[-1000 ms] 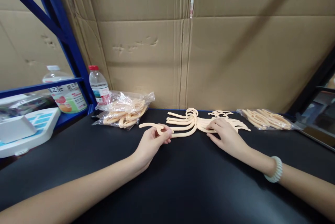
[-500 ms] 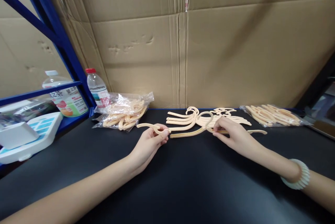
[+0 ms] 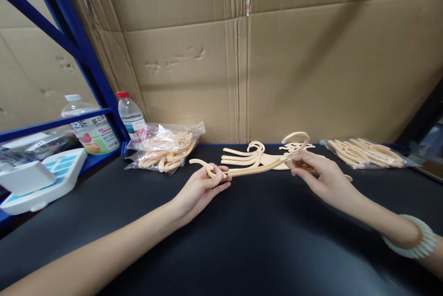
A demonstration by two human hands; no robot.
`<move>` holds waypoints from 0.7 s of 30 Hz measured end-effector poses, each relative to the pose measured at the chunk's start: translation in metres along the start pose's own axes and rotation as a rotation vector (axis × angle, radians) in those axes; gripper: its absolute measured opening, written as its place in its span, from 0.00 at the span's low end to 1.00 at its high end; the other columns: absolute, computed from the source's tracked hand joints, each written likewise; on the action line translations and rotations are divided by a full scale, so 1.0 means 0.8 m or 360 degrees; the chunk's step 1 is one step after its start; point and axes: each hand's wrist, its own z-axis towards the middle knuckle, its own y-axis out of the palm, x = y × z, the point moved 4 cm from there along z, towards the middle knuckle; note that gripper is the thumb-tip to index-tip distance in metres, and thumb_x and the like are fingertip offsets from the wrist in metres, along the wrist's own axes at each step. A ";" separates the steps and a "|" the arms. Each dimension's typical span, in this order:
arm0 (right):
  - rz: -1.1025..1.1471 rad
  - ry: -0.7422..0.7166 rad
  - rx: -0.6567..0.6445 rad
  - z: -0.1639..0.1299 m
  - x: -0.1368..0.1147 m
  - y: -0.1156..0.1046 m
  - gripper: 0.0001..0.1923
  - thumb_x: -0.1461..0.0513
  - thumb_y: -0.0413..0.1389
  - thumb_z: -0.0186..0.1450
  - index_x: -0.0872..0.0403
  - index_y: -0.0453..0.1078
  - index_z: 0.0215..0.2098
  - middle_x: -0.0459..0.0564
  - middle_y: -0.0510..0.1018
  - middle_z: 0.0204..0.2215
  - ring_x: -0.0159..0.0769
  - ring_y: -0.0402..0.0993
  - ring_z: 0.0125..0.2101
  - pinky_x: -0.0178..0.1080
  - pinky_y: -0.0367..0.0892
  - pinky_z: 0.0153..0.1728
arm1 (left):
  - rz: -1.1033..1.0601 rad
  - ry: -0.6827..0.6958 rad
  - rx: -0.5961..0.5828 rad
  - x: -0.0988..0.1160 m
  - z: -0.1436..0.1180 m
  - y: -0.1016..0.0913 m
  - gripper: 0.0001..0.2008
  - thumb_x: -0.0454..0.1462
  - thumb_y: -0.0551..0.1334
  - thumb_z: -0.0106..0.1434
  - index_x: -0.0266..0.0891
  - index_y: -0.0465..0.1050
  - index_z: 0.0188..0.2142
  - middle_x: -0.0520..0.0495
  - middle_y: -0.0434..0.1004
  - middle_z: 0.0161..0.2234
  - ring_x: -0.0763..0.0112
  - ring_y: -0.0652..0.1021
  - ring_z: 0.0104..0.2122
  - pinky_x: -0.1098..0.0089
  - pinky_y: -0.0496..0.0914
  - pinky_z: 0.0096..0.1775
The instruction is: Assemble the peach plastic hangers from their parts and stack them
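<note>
My left hand (image 3: 201,189) pinches the hook end of a cream plastic hanger piece (image 3: 200,164) just above the black tabletop (image 3: 242,245). A second cream hanger (image 3: 270,163) is gripped near its middle by my right hand (image 3: 323,177); its hook curls upward and its long arm reaches left to my left fingers. Behind both hands a loose pile of the same cream hangers (image 3: 247,155) lies fanned out on the table. A pale bead bracelet (image 3: 413,243) circles my right wrist.
A clear bag of hangers (image 3: 164,150) lies at the back left, another bag (image 3: 367,153) at the back right. Two bottles (image 3: 129,113) stand by a blue rack post (image 3: 86,56). A white and blue device (image 3: 41,173) sits far left. Cardboard sheets (image 3: 277,65) wall the back.
My right hand has pulled one hanger out of the pile and lifted it, so its hook now stands up. My left hand has kept its piece and shifted slightly.
</note>
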 end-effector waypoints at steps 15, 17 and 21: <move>-0.0203 -0.0113 0.0085 -0.005 -0.012 -0.001 0.06 0.65 0.50 0.65 0.49 0.68 0.36 0.49 0.76 0.33 0.40 0.74 0.35 0.41 0.71 0.37 | -0.0054 -0.0058 -0.0217 0.000 0.000 0.007 0.09 0.32 0.70 0.50 0.34 0.70 0.24 0.45 0.74 0.36 0.67 0.75 0.36 0.63 0.69 0.46; -0.0194 -0.0127 0.0090 -0.006 -0.012 -0.001 0.06 0.64 0.50 0.66 0.49 0.68 0.36 0.49 0.76 0.33 0.40 0.74 0.35 0.41 0.71 0.38 | -0.0048 -0.0066 -0.0224 -0.001 0.000 0.008 0.08 0.31 0.69 0.51 0.34 0.70 0.24 0.44 0.74 0.37 0.66 0.75 0.37 0.63 0.69 0.46; -0.0190 -0.0129 0.0104 -0.008 -0.011 -0.001 0.05 0.64 0.50 0.66 0.49 0.68 0.36 0.49 0.77 0.34 0.41 0.75 0.36 0.42 0.71 0.39 | -0.0059 -0.0075 -0.0235 0.000 -0.001 0.008 0.07 0.30 0.67 0.52 0.34 0.70 0.24 0.44 0.74 0.37 0.67 0.76 0.36 0.63 0.69 0.45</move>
